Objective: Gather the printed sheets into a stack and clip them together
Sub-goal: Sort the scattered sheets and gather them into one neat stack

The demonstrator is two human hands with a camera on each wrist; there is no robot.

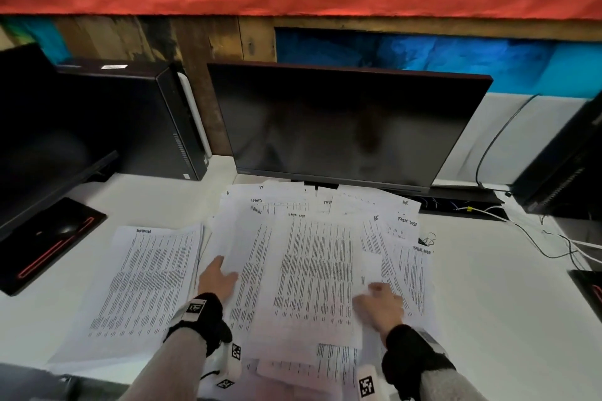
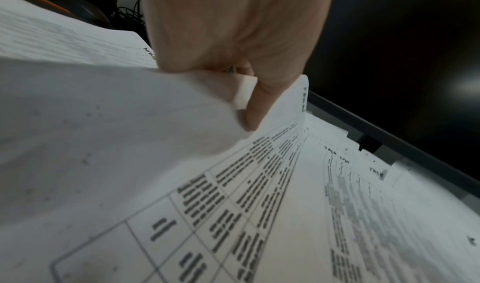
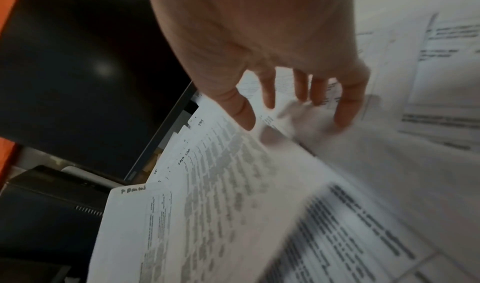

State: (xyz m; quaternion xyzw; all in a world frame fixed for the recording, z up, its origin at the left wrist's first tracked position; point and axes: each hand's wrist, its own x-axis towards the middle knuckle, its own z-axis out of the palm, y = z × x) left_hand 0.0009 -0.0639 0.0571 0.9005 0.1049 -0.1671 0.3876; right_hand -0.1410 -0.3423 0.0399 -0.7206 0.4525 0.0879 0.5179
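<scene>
Loose sheets (image 1: pixel 312 270) sprawl along the worktop's near edge, thin, floppy, slippery. My left hand (image 1: pixel 217 280) pinches a lifted sheet's edge; my right hand (image 1: pixel 379 303) hovers open, fingers spread.

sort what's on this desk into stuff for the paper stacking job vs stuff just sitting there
For the job:
loose sheets
neat stack
binder clip
left hand, gripping sheets
right hand

Just there:
monitor
computer tower
cables
</scene>
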